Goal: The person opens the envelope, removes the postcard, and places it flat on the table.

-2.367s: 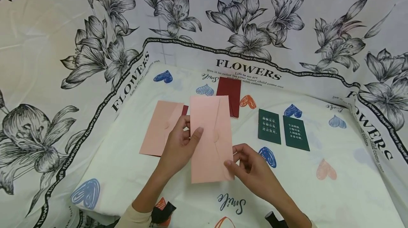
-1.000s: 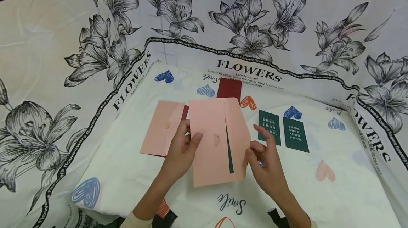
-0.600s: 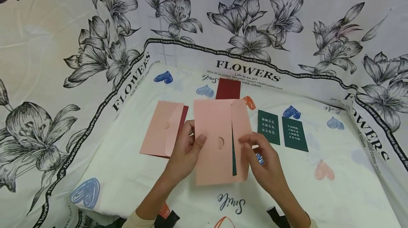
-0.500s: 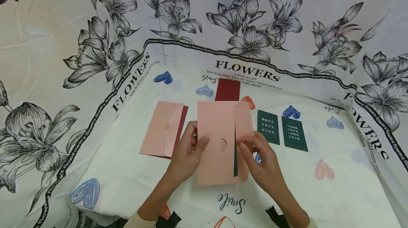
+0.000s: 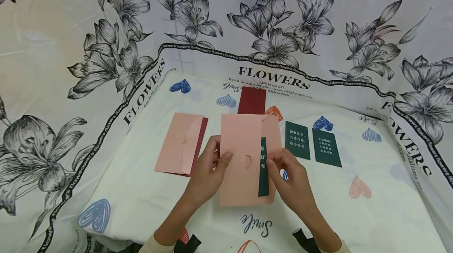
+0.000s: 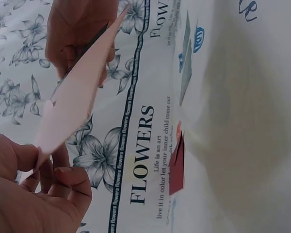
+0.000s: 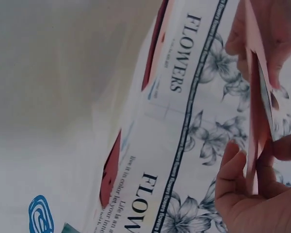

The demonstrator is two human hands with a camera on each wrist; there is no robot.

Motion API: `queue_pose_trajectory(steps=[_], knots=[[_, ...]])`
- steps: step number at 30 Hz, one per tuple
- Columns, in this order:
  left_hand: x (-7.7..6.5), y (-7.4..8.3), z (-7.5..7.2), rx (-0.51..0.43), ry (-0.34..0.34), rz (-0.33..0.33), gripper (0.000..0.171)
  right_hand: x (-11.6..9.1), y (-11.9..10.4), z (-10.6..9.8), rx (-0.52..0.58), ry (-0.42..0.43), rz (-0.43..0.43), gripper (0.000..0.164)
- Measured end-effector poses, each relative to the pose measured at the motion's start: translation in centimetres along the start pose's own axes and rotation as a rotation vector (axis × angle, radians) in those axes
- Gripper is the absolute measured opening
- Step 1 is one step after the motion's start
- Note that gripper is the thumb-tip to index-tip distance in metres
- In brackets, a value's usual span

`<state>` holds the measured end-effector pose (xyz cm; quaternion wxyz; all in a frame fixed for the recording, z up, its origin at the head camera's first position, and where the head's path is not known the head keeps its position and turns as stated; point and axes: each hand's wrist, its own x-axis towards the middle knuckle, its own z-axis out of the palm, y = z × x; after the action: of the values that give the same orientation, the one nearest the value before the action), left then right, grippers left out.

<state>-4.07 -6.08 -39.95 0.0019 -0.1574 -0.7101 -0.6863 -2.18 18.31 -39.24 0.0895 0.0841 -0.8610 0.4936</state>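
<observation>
A pink envelope point(image 5: 238, 182) with its flap lifted to the right is held up above the cloth. My left hand point(image 5: 209, 170) grips its left edge, thumb on the front and fingers behind. A dark green card point(image 5: 263, 182) with white characters sticks partway out of the envelope's opening. My right hand point(image 5: 290, 174) pinches the card's right edge between thumb and forefinger, in front of the flap. In the right wrist view the card point(image 7: 266, 97) shows between the envelope's layers, with the right thumb and a finger on it.
Another pink envelope point(image 5: 175, 143) lies at left with a dark red piece point(image 5: 200, 143) under it. A red envelope point(image 5: 252, 100) lies behind the held one. Two green cards point(image 5: 297, 141) with white characters lie at right on the white heart-printed cloth point(image 5: 141, 205).
The envelope's flap has been turned open to the right. My right hand has moved in to the opening, and the green card has come partway out, baring its white characters.
</observation>
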Motion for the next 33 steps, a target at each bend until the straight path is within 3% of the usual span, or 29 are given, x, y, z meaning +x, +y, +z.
queue_pose_trajectory(steps=[4,8,18,33], knots=[[0.0,-0.3,-0.4,0.032,0.035,0.008,0.030,0.0,0.1,-0.3,0.044,0.001,0.042,0.010],[-0.1,-0.5,-0.6,0.032,0.030,0.001,0.031,0.0,0.2,-0.4,0.046,-0.005,0.061,0.011],[0.0,-0.5,-1.0,0.057,0.052,0.019,0.028,0.0,0.3,-1.2,-0.029,0.059,0.024,0.007],[-0.1,-0.8,-1.2,0.073,0.066,0.025,0.026,0.1,1.0,-2.5,-0.026,0.085,0.030,0.009]])
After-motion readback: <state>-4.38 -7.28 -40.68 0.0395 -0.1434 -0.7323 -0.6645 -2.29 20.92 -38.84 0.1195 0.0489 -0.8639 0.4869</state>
